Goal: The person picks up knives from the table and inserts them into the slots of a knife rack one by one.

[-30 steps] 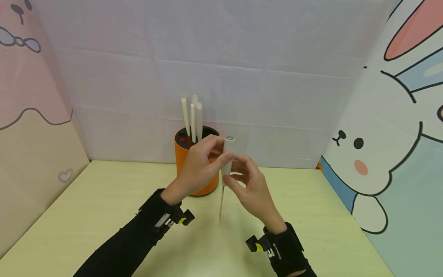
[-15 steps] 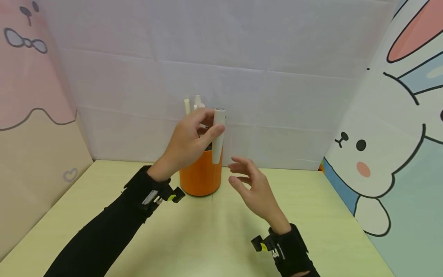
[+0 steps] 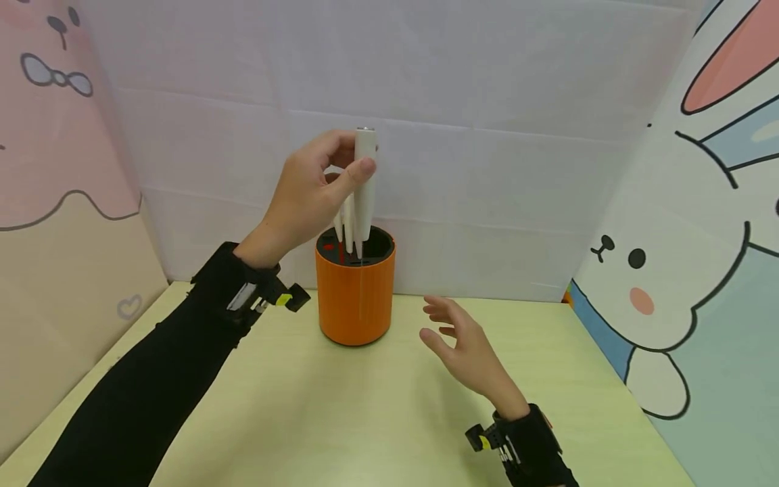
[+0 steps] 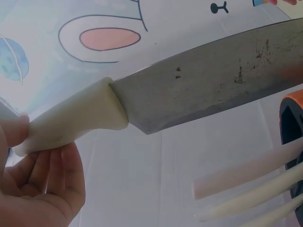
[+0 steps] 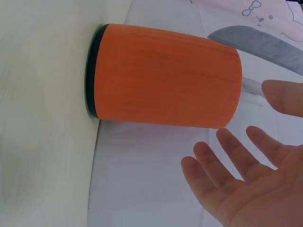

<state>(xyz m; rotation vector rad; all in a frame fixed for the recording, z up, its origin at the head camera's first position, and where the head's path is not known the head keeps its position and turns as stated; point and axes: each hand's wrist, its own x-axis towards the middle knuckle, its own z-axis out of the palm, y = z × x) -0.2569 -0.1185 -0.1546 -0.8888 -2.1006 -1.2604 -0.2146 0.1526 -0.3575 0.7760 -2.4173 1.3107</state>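
In the head view my left hand (image 3: 301, 189) holds a kitchen knife (image 3: 365, 179) by the butt of its white handle, thumb on one side and fingers on the other. The knife points down, its thin blade line crossing the front of the orange knife block (image 3: 355, 304). The left wrist view shows the broad grey blade (image 4: 203, 75), spotted with dark marks, apart from the block's rim. Lower and to the right, my right hand (image 3: 468, 355) is raised with fingers spread and nothing in it. The right wrist view has these fingers near the block's top end.
Several other pale-handled knives (image 4: 255, 194) stand in the block's black insert, partly behind the held knife. The block sits on a pale table (image 3: 365, 419) close to the white back wall (image 3: 487, 203). Cartoon-printed sheets (image 3: 657, 284) flank the table.
Earlier both hands were on the knife in front of the block. The right hand has let go and drawn back right; the left has lifted the knife up and left toward the block.
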